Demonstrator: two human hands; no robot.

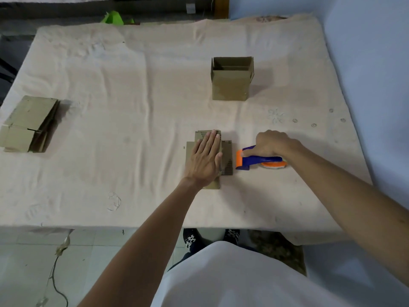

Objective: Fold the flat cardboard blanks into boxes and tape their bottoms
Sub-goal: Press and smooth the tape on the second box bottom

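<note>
A small cardboard box point(227, 158) stands with its folded bottom flaps facing up, in the middle of the table near me. My left hand point(205, 158) lies flat on those flaps, fingers straight, pressing them down. Just right of the box, my right hand point(270, 144) grips the blue handle of a blue and orange tape dispenser point(254, 161) that lies on the cloth. A finished open box point(231, 79) stands upright farther back. A stack of flat cardboard blanks point(28, 124) lies at the left edge.
A cream cloth point(132, 107) covers the whole table. A blue wall runs along the right side. A green object point(114, 18) sits beyond the far edge. The tiled floor and a loose cable point(57, 282) show below the near edge.
</note>
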